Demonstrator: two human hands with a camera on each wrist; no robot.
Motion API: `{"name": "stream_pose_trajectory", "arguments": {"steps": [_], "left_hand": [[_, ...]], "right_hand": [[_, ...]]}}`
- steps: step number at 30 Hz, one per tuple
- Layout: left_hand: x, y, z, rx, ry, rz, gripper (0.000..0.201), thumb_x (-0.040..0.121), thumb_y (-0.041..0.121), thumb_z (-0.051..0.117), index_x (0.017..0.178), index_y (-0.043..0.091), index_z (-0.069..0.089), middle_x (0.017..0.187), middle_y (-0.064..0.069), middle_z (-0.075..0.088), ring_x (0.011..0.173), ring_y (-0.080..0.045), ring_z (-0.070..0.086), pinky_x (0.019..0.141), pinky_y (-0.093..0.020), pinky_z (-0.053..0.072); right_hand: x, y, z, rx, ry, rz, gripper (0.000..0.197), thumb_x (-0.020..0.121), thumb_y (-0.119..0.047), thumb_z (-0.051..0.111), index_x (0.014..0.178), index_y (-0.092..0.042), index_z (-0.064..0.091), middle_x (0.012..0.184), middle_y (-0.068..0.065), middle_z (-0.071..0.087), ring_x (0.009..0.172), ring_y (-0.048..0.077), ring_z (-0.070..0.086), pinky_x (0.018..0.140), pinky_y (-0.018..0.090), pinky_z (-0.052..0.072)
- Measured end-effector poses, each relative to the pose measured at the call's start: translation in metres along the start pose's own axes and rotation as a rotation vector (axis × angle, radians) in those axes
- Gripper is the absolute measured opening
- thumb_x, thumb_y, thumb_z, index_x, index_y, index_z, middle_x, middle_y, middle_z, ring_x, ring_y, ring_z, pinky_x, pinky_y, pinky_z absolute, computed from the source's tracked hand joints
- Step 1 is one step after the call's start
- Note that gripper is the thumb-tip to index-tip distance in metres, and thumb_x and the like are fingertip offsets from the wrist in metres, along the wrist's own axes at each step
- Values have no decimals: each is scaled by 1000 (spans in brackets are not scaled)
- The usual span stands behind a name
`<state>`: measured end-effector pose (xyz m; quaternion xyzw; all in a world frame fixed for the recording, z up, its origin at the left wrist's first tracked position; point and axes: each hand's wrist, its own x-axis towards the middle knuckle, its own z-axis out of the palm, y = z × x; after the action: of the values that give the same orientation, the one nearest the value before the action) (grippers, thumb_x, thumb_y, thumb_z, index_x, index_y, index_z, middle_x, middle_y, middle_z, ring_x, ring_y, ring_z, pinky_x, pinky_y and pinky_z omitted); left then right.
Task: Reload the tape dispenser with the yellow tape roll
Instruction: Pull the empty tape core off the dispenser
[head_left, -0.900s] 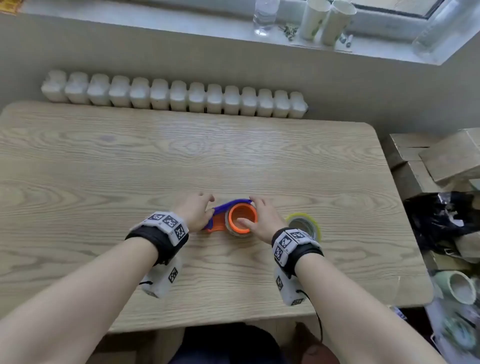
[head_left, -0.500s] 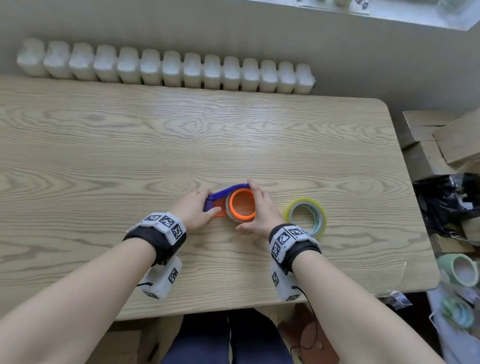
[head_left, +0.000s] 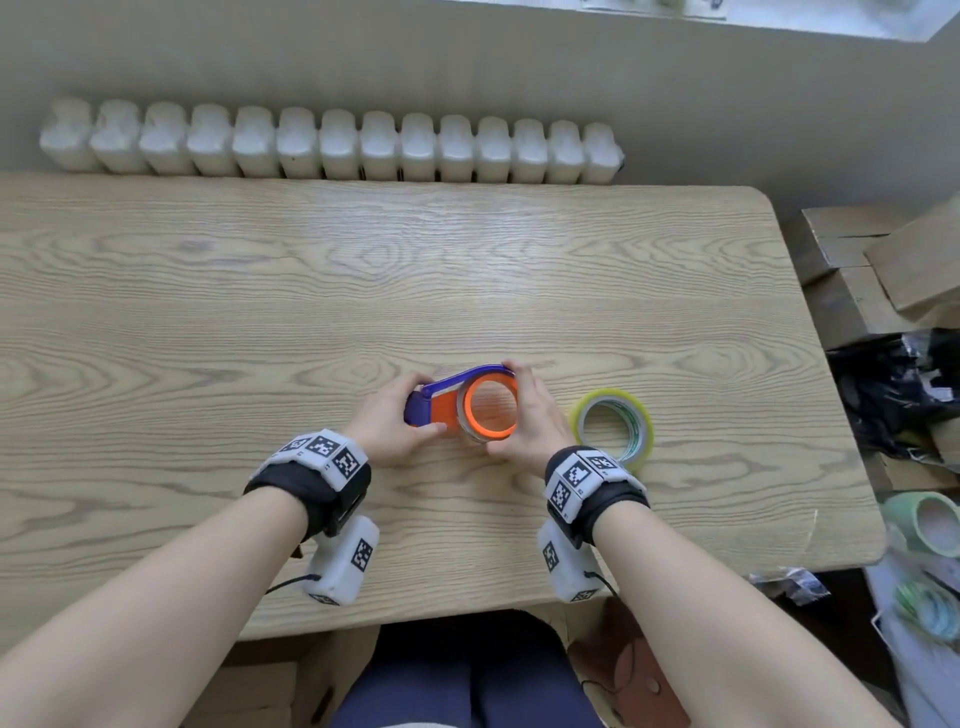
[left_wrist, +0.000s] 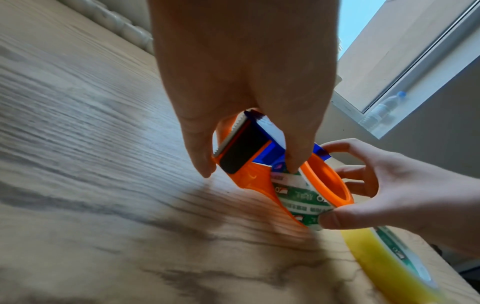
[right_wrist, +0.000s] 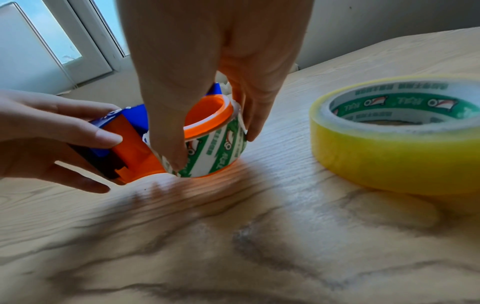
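- The left hand (head_left: 387, 431) has its grip on the cutter end of the tape dispenser (head_left: 441, 408): the thumb lies along the near side and the fingers curl over the blue top, pinching the body.
- The right hand (head_left: 535, 421) has its grip round the empty tape core (right_wrist: 218, 148) that sits on the dispenser's orange hub (right_wrist: 207, 115), thumb on the near side and fingers behind, curled about the white and green printed ring.
- The dispenser lies on its side on the counter (head_left: 208, 322), between the two grips, its orange base touching the wood.
- The yellow tape roll (head_left: 613, 428) lies flat on the counter just to the right of the right-hand grip, near the wrist and untouched by either hand.
- In the right wrist view the yellow roll (right_wrist: 394, 135) shows a green printed inner core and stands apart from the dispenser.
- A white radiator (head_left: 332, 145) runs along the wall beyond both grips.
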<state>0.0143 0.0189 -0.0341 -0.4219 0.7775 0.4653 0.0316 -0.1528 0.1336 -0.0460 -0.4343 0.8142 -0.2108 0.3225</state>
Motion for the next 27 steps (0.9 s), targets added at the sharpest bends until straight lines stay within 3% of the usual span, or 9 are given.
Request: {"name": "stream_pose_trajectory", "arguments": {"steps": [3,7,9,11,14,17,20,22,27], "left_hand": [[-3,10,1,-128,33,-71,39,84,40,62,115,18,53,91,-1,69,87,-20,64,81,-31,46],[-6,33,-7,-187,67,-99,44,90,47,50,109,8,61,85,-8,72,86,-26,66,84,-36,47],[-10,45,-13,-164,76,-96,48,90,48,47,93,4,65,74,-6,67,72,-26,60,72,-32,45],[-12,54,-17,-127,88,-122,50,90,52,46,71,8,61,63,-4,58,58,-20,48,57,-29,37],[-14,64,-21,-92,99,-162,54,89,54,44,54,15,54,50,-1,42,48,-17,40,51,-28,29],[-13,70,-23,-113,132,-183,54,88,55,45,52,16,49,49,-1,41,45,-17,38,50,-28,30],[-12,72,-23,-97,188,-197,55,86,60,45,50,18,47,52,-4,49,49,-22,46,57,-31,37],[-13,72,-22,-63,217,-190,55,88,58,43,50,18,47,50,0,48,52,-23,47,58,-32,34],[-18,70,-16,-138,269,-187,53,92,52,39,55,15,47,52,-4,49,52,-24,45,64,-32,36]], "right_hand": [[-6,-2,-11,-13,25,-44,98,54,-16,80,135,-27,27,127,4,46,114,20,50,88,32,47],[-10,-9,-30,-14,60,-100,97,54,-14,78,135,-26,26,125,5,46,114,20,49,87,30,46],[-11,-12,-38,4,72,-124,97,53,-14,78,135,-26,27,124,4,46,114,20,48,89,30,45],[-10,-14,-46,12,75,-149,96,53,-15,77,134,-26,27,123,5,47,114,22,48,92,33,44],[-7,-16,-57,-1,71,-185,97,52,-15,78,133,-28,27,123,4,47,115,23,49,94,35,44],[-3,-19,-64,-10,72,-213,99,53,-15,79,135,-27,26,123,5,46,115,22,49,94,35,44],[-2,-21,-68,-7,62,-243,101,56,-17,79,138,-28,21,123,5,45,114,23,49,92,36,46],[-2,-23,-70,-6,63,-249,105,58,-18,80,141,-30,17,124,5,44,115,24,49,92,37,46],[-6,-26,-74,-1,76,-238,118,60,-18,83,147,-18,4,147,9,32,135,23,34,107,35,35]]}}
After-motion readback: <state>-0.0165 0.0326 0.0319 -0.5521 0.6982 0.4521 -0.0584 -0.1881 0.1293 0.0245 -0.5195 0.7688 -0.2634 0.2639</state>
